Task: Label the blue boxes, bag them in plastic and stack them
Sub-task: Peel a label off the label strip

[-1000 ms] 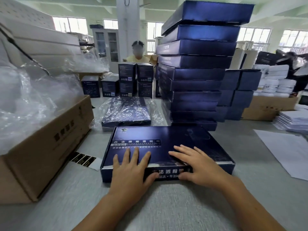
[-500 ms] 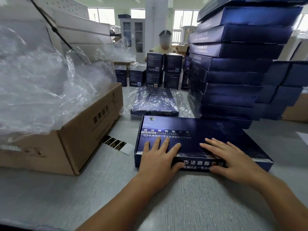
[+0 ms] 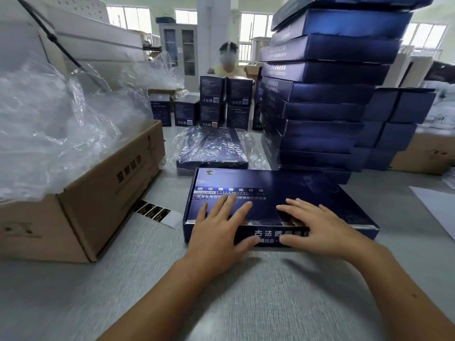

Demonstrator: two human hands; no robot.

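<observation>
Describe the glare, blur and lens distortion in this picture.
Head view: back windows blow out white. Head view: plastic bags glint brightly. Head view: the wide lens bows the stack of blue boxes, which seems to lean. Head view: the table is streaked with blur, yet print on the blue box under the left hand and right hand is legible.

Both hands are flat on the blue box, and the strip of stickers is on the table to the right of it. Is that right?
Not quite. The left hand and right hand do lie flat on the blue box, but the sticker strip lies to its left, by the cardboard carton, as the head view shows.
</observation>
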